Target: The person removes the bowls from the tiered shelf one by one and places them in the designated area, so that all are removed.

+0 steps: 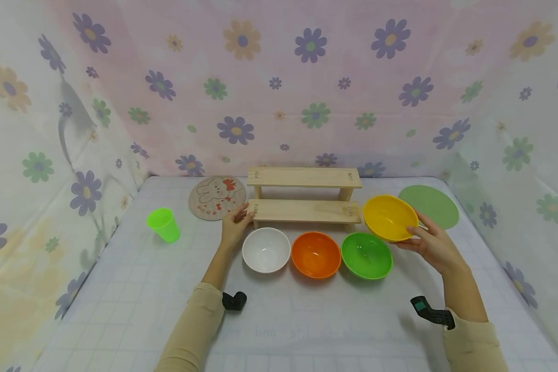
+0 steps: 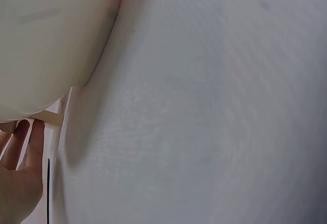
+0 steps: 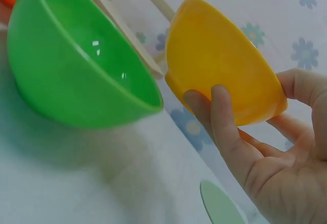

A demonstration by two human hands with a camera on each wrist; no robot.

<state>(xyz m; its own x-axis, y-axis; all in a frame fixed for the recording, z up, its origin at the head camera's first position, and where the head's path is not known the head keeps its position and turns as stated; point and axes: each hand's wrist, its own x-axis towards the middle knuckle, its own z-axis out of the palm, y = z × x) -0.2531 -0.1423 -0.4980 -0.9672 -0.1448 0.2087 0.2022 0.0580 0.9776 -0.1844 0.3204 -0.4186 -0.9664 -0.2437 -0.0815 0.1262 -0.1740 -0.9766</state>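
Note:
A yellow bowl [image 1: 390, 218] is held up by my right hand [image 1: 434, 245], its rim pinched with the thumb on the near side and fingers beneath. In the right wrist view the yellow bowl [image 3: 219, 63] hangs tilted beside the green bowl [image 3: 82, 71]. My left hand [image 1: 234, 227] grips the left end of the lower board of a two-step wooden shelf [image 1: 307, 211]. The white bowl [image 1: 266, 250], orange bowl [image 1: 316, 255] and green bowl [image 1: 367, 256] stand in a row before the shelf. The white bowl [image 2: 51, 40] partly hides the left fingertips in the left wrist view.
A green cup [image 1: 164, 225] stands at the left, tilted in view. A round rabbit-patterned mat [image 1: 217, 198] lies left of the shelf, and a round green mat [image 1: 430, 206] lies at the right behind my right hand. Flowered cloth walls surround the table.

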